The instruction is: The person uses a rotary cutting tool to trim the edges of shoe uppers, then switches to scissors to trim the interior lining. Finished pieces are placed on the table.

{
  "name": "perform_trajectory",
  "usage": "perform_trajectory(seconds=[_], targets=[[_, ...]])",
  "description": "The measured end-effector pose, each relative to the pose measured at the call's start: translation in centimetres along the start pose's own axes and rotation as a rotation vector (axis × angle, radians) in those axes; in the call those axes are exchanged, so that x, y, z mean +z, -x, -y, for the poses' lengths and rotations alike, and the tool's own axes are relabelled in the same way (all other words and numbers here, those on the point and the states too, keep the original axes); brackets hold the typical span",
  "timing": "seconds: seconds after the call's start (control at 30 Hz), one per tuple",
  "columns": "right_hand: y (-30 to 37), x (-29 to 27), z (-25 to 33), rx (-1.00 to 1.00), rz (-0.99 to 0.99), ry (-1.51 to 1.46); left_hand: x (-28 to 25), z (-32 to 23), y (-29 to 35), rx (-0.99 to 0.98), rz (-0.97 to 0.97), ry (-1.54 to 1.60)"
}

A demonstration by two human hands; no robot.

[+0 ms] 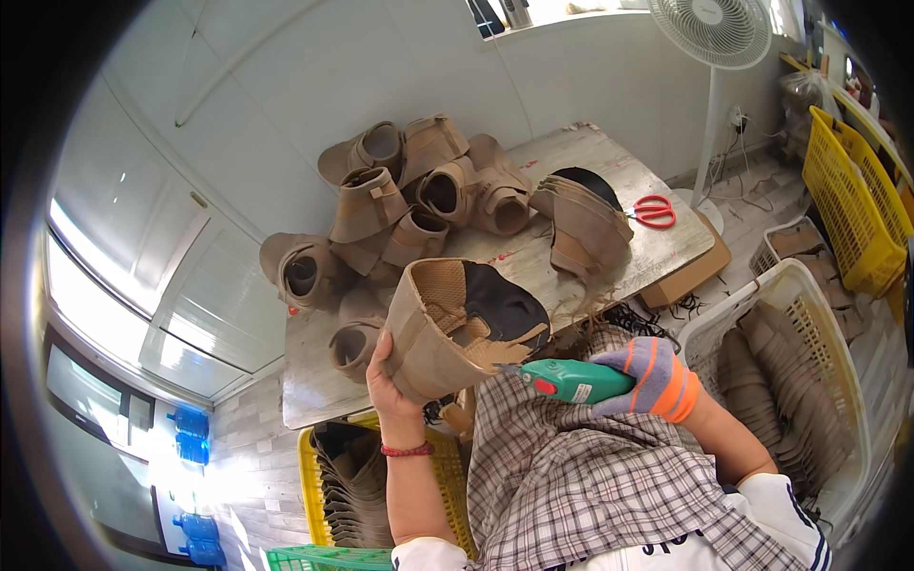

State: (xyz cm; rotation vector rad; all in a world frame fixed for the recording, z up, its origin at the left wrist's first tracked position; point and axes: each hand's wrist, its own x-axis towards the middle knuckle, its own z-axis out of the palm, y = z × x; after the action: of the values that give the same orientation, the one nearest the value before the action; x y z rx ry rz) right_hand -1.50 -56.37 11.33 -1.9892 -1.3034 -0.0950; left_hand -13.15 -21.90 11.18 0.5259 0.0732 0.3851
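Observation:
My bare left hand [398, 385], with a red bracelet at the wrist, grips the left side of a tan boot upper [428, 328]. The upper's opening shows mesh and black lining. In a grey and orange glove, my right hand [652, 379] is wrapped round green electric scissors [579, 381] with a red button. Their blade tip meets the lower right edge of the boot upper; whether it bites into the material is too small to tell. On the table beyond stand more tan boot uppers [367, 205], and to their right lies a nested stack of uppers [586, 228].
Red-handled scissors [653, 211] lie on the worn table [657, 252]. A white basket [862, 381] of stacked pieces stands at the right, a yellow crate [312, 485] of pieces at the lower left. Behind the table are a standing fan [712, 105] and yellow baskets [857, 209].

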Motion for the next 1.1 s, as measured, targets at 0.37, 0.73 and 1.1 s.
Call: perform_trajectory(seconds=[0.37, 0.73, 1.1], targets=[[0.8, 2.0, 0.5, 0.336, 0.078, -0.528, 0.0, 2.8, 0.7, 0.099, -0.098, -0.053], [0.8, 3.2, 0.9, 0.543, -0.067, -0.806, 1.8, 5.2, 2.9, 0.272, 0.031, -0.389], [4.1, 2.9, -1.3, 0.82, -0.32, -0.878, 6.3, -3.0, -5.4, 1.105, 0.222, -1.961]])
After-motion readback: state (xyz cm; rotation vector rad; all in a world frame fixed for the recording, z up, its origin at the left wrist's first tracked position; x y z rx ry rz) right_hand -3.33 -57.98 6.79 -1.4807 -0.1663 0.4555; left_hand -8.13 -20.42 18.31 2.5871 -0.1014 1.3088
